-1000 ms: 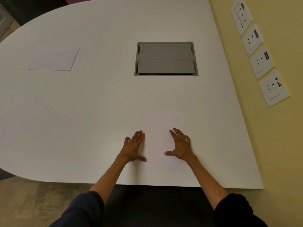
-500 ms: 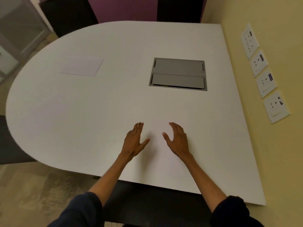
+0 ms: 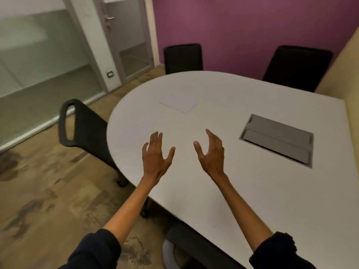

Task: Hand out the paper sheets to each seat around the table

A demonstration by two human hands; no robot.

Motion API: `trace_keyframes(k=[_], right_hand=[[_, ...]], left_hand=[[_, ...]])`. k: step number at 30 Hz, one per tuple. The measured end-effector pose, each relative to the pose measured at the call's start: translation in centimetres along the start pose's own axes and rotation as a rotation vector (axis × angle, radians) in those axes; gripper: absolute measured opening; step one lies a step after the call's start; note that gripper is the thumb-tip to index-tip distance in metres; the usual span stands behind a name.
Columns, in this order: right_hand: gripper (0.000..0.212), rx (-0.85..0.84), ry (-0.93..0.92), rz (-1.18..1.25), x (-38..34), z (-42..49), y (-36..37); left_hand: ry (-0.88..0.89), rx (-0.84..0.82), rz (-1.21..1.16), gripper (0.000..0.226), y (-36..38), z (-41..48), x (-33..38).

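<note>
I have the left hand [image 3: 155,154] and right hand [image 3: 210,152] both released and empty over the worktop [image 3: 223,191]; a sheet [image 3: 177,103] lies beyond them.

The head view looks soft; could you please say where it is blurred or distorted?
Head view: motion blur smears the frosted glass partition and brown floor; wide-angle distortion slants the grey door frame; the white paper sheet barely stands out from the white oval table.

One white table [image 3: 252,191] bears two paper sheets, the far sheet [image 3: 177,102] and the faint near sheet [image 3: 136,131], plus one grey cable hatch [image 3: 277,140]. Three black chairs show: left chair [image 3: 81,125], far chair [image 3: 182,58], far-right chair [image 3: 297,66]. Two hands: left hand [image 3: 155,158], right hand [image 3: 211,154].
</note>
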State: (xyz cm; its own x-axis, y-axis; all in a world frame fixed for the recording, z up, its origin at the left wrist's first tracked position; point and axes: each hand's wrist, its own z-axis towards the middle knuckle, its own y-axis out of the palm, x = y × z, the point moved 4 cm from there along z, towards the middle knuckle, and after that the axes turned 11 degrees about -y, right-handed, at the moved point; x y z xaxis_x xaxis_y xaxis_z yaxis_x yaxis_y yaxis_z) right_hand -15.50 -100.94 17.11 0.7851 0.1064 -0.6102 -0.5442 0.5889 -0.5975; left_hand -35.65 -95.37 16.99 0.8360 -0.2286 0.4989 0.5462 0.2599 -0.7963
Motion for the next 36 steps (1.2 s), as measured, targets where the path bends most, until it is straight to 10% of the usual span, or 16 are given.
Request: trace_keyframes(k=[20,36], right_hand=[[0.073,-0.224,-0.331,0.377,-37.1,1.3,29.0],[0.075,-0.392,-0.486,0.490,-51.6,7.8,52.5]], left_hand=[[-0.355,0.320,0.138,0.071,-28.2,2.7,-36.5],[-0.512,0.417,0.165,0.077,-34.4,13.7,-57.2]])
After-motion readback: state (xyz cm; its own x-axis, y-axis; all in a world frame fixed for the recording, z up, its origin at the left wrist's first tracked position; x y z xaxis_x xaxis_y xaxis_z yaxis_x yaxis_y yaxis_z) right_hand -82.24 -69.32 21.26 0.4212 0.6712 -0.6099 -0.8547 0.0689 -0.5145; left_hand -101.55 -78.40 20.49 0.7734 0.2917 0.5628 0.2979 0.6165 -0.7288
